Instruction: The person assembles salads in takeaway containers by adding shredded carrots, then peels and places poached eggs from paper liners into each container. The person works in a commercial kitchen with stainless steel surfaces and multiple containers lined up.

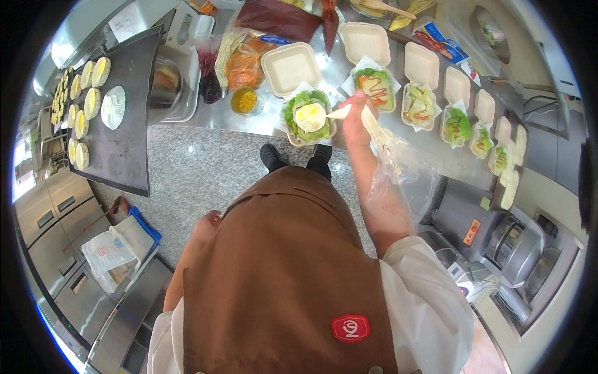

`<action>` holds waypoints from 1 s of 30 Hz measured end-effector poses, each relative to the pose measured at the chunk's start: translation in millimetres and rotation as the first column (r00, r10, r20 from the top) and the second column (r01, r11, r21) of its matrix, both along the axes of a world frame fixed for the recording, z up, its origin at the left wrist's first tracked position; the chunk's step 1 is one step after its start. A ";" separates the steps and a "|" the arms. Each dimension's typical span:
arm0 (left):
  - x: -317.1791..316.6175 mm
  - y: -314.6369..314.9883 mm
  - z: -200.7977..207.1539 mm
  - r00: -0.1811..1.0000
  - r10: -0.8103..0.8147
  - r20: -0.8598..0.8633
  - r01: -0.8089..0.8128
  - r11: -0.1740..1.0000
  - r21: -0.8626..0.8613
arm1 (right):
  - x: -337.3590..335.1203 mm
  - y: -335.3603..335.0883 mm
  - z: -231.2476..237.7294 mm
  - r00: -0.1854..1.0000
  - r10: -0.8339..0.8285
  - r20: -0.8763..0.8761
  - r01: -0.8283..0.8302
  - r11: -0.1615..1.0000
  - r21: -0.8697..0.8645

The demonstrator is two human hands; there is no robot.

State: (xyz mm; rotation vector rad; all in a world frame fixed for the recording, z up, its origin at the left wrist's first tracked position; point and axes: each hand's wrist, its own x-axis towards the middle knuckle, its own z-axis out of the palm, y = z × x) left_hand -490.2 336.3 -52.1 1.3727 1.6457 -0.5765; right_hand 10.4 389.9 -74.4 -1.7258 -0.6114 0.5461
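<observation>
My right hand (357, 123) is closed around a clear piping bag (385, 140) of pale cream-coloured filling. The bag's tip points left, at the edge of a round yellow-white piece (310, 116) with pale streaks on top. That piece sits on green lettuce (303, 101) in an open takeaway box (291, 62) on the steel counter (274, 121). My left hand (210, 223) hangs low beside my brown apron (280, 262), away from the counter; its fingers are mostly hidden.
More open boxes with lettuce (458, 124) run along the counter to the right. A cup of yellow bits (244, 101) stands left of the nearest box. Farther left, a dark tray (121, 143) carries several yellow rounds (92, 103) and paper cups (113, 107). Orange and dark-red bags lie behind.
</observation>
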 end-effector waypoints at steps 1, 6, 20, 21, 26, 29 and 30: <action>-3.4 -2.2 -3.7 1.000 0.016 0.005 -0.016 1.000 -0.005 | 1.9 2.0 -4.6 0.999 0.004 -0.033 -0.004 1.000 0.006; 9.7 -6.2 8.8 0.997 0.079 0.021 -0.079 0.997 -0.002 | -0.5 10.3 -20.4 0.997 0.044 -0.065 -0.040 0.998 0.057; -23.7 -27.3 -25.1 0.993 0.105 0.057 -0.104 0.994 -0.022 | -6.9 15.6 2.2 0.995 0.041 -0.087 -0.043 0.999 -0.026; -22.1 -28.8 -23.7 0.989 0.115 0.091 -0.114 0.993 -0.025 | -6.2 13.2 3.1 0.986 0.025 -0.162 -0.022 0.999 0.024; -38.0 -36.2 -41.4 1.000 0.001 0.028 0.000 0.999 -0.035 | -8.0 26.2 30.2 0.913 0.179 -0.366 -0.190 0.982 0.007; -61.4 -53.2 -73.1 0.997 0.057 0.059 -0.057 0.998 -0.005 | -31.9 53.7 57.7 0.866 0.361 -0.346 -0.417 0.903 -0.102; -61.7 -51.3 -73.4 0.994 0.068 0.080 -0.068 0.998 0.001 | -44.1 64.3 66.5 0.847 0.411 -0.337 -0.476 0.868 -0.140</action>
